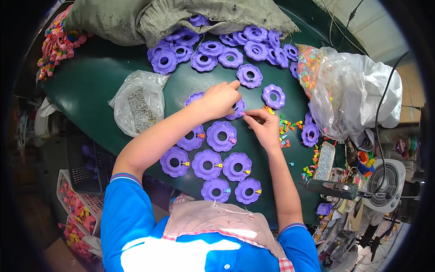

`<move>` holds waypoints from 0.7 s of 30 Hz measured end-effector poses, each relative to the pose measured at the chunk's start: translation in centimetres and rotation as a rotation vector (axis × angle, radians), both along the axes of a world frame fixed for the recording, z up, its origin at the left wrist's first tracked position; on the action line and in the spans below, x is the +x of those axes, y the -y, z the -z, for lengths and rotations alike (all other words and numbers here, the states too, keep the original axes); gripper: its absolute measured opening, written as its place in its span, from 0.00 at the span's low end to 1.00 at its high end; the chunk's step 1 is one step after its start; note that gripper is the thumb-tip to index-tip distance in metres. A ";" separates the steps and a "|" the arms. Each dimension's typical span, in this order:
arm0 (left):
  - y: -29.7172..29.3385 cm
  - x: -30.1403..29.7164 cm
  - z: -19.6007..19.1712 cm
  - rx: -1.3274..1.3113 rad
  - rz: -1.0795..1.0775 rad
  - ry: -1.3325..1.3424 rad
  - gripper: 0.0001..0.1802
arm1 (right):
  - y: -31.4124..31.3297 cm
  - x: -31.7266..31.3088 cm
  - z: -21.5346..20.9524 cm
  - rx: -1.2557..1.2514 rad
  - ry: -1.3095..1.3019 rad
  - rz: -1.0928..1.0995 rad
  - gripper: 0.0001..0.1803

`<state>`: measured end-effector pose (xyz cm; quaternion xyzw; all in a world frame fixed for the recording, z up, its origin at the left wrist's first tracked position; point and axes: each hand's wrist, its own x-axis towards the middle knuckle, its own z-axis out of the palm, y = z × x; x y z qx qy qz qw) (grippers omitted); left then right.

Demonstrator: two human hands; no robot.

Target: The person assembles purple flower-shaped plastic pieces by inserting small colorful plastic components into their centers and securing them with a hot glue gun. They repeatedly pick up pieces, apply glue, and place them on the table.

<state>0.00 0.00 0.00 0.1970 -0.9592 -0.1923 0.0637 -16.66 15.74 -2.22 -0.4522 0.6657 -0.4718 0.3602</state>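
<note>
Left hand: The left hand (221,97) was laid flat on a purple flower ring (236,109) near the middle of the table (90,86). The pointing finger was stretched out and the ring was pressed down, not gripped.

Right hand: The right hand (262,124) was placed just beside the same ring. Something tiny was pinched between thumb and finger at the ring's edge. What it was could not be told.

Finished rings: A bunch of purple rings with small pegs (213,158) was set in rows near the edge of the table closest to the person. A small coloured peg was stuck on each one.

Pile of rings: More purple rings (226,50) were heaped at the far edge of the table, partly under a grey sack (181,16).

Small pegs: Little coloured pegs (285,131) were scattered just to the right of the right hand.

Bags: A clear bag of grey bits (138,104) was seen toward the left edge. A big clear bag (349,90) was lying at the right edge.
</note>
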 end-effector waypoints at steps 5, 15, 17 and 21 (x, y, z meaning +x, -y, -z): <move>-0.1 0.7 0.4 -0.020 -0.079 -0.021 0.23 | 1.3 1.4 0.3 -0.057 -0.202 0.059 0.08; -1.0 0.7 0.1 -0.027 -0.130 -0.015 0.22 | 2.6 2.1 1.4 -0.082 -0.411 0.082 0.07; -1.1 0.8 0.0 -0.033 -0.137 -0.016 0.23 | 2.9 2.2 0.8 -0.032 -0.290 0.141 0.12; -0.7 1.3 -2.7 -0.066 -0.148 0.142 0.22 | 1.0 -1.9 1.6 -0.245 -0.517 0.234 0.10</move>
